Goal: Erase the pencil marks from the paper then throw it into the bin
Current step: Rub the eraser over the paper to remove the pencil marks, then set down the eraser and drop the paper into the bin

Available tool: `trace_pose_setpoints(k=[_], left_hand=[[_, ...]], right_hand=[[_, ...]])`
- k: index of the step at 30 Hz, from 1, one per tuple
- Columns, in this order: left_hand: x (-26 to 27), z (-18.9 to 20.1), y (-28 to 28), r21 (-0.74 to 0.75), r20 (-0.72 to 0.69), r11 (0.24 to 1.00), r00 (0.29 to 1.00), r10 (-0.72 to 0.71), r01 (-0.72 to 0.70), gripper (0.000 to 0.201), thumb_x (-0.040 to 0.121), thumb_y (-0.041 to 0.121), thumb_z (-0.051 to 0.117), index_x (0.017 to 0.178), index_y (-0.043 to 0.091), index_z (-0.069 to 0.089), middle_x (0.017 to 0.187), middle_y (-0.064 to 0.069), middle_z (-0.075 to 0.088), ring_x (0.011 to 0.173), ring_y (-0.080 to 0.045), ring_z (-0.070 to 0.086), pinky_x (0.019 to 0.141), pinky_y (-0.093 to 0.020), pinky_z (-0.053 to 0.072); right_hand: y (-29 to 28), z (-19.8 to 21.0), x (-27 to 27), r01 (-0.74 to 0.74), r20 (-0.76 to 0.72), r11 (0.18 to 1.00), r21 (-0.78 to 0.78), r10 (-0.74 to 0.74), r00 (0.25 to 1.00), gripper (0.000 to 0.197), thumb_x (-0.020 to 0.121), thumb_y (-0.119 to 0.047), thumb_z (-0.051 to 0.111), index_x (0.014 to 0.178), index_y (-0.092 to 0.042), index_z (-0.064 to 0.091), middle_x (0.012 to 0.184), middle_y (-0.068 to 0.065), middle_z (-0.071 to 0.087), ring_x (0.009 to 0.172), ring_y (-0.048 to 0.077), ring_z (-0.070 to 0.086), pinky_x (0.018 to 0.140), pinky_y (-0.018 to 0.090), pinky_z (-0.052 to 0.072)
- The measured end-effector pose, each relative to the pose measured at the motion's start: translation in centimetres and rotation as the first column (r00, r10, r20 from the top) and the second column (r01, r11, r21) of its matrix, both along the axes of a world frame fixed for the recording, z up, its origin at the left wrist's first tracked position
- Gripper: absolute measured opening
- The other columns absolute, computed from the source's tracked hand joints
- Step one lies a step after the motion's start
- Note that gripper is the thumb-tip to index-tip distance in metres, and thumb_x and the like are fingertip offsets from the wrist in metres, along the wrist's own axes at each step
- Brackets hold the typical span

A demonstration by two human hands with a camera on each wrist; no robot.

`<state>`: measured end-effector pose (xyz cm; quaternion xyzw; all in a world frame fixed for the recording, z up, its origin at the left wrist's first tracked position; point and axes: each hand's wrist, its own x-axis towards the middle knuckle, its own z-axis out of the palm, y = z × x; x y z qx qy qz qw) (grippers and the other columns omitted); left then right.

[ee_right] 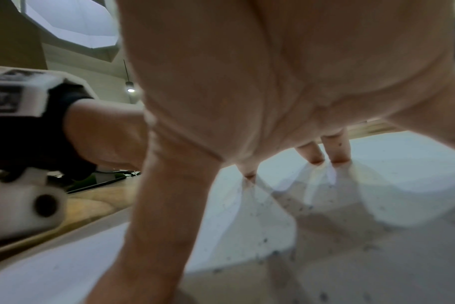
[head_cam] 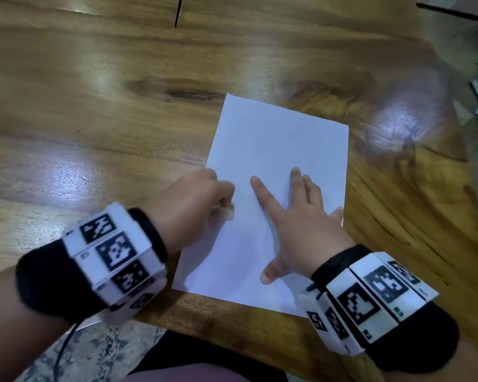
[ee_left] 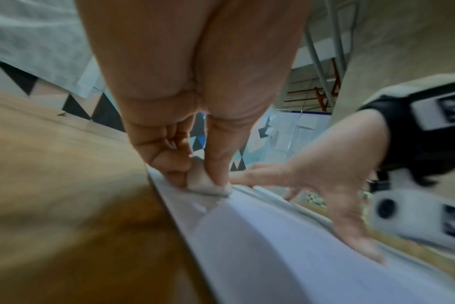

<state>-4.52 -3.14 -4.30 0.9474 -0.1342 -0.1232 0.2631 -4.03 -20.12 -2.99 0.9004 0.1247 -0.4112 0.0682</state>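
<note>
Pinching a small pale eraser (ee_left: 208, 181) in the left hand (head_cam: 193, 205), thumb and curled fingers clamped round it, pressed onto the left side of the paper (head_cam: 273, 150). Right hand (head_cam: 301, 224) splayed flat on the sheet just beside it, fingers straight, pinning it down. Tiny dark crumbs scattered over the paper. No readable writing, just black-and-white marker tags on both wristbands (head_cam: 113, 252). Glossy wooden table (head_cam: 94, 106) underneath, patterned floor past the near edge.

A glossy wooden table (head_cam: 100, 111) with a dark knot; patterned floor (head_cam: 105, 351) below its near edge.
</note>
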Motion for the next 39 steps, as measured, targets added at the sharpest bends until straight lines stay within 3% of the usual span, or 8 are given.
trace_pose_setpoints(k=[6, 13, 19, 22, 25, 30, 36, 39], left_hand=[[-2.8, 0.2, 1.3, -0.028, -0.196, 0.983, 0.964, -0.182, 0.18, 0.01, 0.077, 0.022, 0.065, 0.069, 0.018, 0.06, 0.068, 0.013, 0.041, 0.061, -0.003, 0.042, 0.057, -0.007, 0.033], [-0.8, -0.4, -1.1, -0.005, -0.042, 0.995, 0.994, -0.101, 0.101, 0.011, 0.079, 0.02, 0.062, 0.071, 0.017, 0.057, 0.077, 0.003, 0.046, 0.071, -0.019, 0.051, 0.063, -0.028, 0.04], [-2.1, 0.6, 2.4, 0.078, -0.36, 0.975, 0.918, -0.168, 0.209, 0.005, 0.069, 0.016, 0.069, 0.072, 0.017, 0.065, 0.071, 0.008, 0.065, 0.069, -0.004, 0.059, 0.058, -0.008, 0.037], [0.9, 2.2, 3.3, 0.113, -0.342, 0.991, 0.939, -0.031, 0.074, 0.01, 0.066, 0.026, 0.076, 0.066, 0.026, 0.065, 0.067, 0.012, 0.065, 0.066, -0.003, 0.058, 0.057, -0.015, 0.039], [4.6, 2.8, 4.6, -0.036, -0.307, 0.985, 0.94, 0.149, -0.167, 0.013, 0.068, 0.015, 0.076, 0.066, 0.024, 0.066, 0.065, 0.007, 0.065, 0.058, -0.008, 0.057, 0.053, -0.013, 0.04], [9.6, 1.3, 7.0, -0.083, -0.153, 0.894, 0.892, 0.425, -0.44, 0.018, 0.072, 0.008, 0.071, 0.063, 0.022, 0.064, 0.066, 0.002, 0.062, 0.068, -0.018, 0.057, 0.068, -0.032, 0.044], [11.2, 0.0, 6.9, 0.007, -0.015, 0.889, 0.888, 0.459, -0.459, 0.005, 0.078, 0.011, 0.065, 0.082, 0.011, 0.069, 0.089, -0.014, 0.068, 0.08, -0.026, 0.059, 0.073, -0.036, 0.049], [10.0, 0.6, 6.7, 0.074, 0.05, 0.892, 0.895, 0.443, -0.446, 0.015, 0.079, 0.012, 0.063, 0.094, 0.011, 0.068, 0.104, -0.018, 0.063, 0.091, -0.035, 0.058, 0.082, -0.04, 0.049]], right_hand=[[-0.1, 0.0, -0.1, -0.012, 0.012, 1.0, -0.003, 0.013, 1.0, 0.142, 0.059, -0.056, 0.08, 0.132, -0.043, -0.041, 0.144, 0.015, -0.042, 0.139, 0.032, -0.028, 0.104, 0.07, 0.017], [-0.1, 0.0, -0.1, -0.003, 0.017, 1.0, 0.012, 0.002, 1.0, 0.141, 0.058, -0.055, 0.081, 0.132, -0.046, -0.039, 0.144, 0.013, -0.043, 0.138, 0.031, -0.03, 0.104, 0.07, 0.015], [-0.4, -0.2, -0.2, -0.006, 0.036, 0.999, 0.033, 0.005, 0.999, 0.141, 0.059, -0.054, 0.081, 0.132, -0.045, -0.039, 0.143, 0.013, -0.044, 0.138, 0.03, -0.032, 0.105, 0.07, 0.012], [-0.7, -0.4, -0.5, 0.008, 0.048, 0.997, 0.071, -0.011, 0.999, 0.139, 0.06, -0.053, 0.081, 0.133, -0.046, -0.038, 0.142, 0.009, -0.047, 0.137, 0.027, -0.035, 0.107, 0.069, 0.006], [-1.6, -0.3, -0.9, 0.024, 0.07, 0.99, 0.142, -0.034, 0.997, 0.128, 0.068, -0.054, 0.075, 0.138, -0.045, -0.031, 0.145, 0.005, -0.044, 0.138, 0.023, -0.032, 0.111, 0.063, 0.001], [-3.9, 0.7, -1.8, 0.165, 0.171, 0.948, 0.272, -0.216, 0.961, 0.103, 0.083, -0.055, 0.06, 0.147, -0.033, -0.017, 0.155, 0.001, -0.026, 0.143, 0.02, -0.02, 0.118, 0.043, 0.002], [-6.3, 1.3, -3.4, 0.513, 0.247, 0.8, 0.31, -0.589, 0.769, 0.096, 0.081, -0.05, 0.065, 0.149, -0.016, 0.007, 0.148, 0.003, 0.017, 0.137, 0.02, 0.012, 0.11, 0.029, 0.021], [-6.2, 1.2, -3.9, 0.591, 0.232, 0.755, 0.284, -0.652, 0.722, 0.082, 0.074, -0.05, 0.073, 0.133, -0.013, 0.031, 0.134, 0.001, 0.027, 0.128, 0.019, 0.023, 0.105, 0.027, 0.027]])
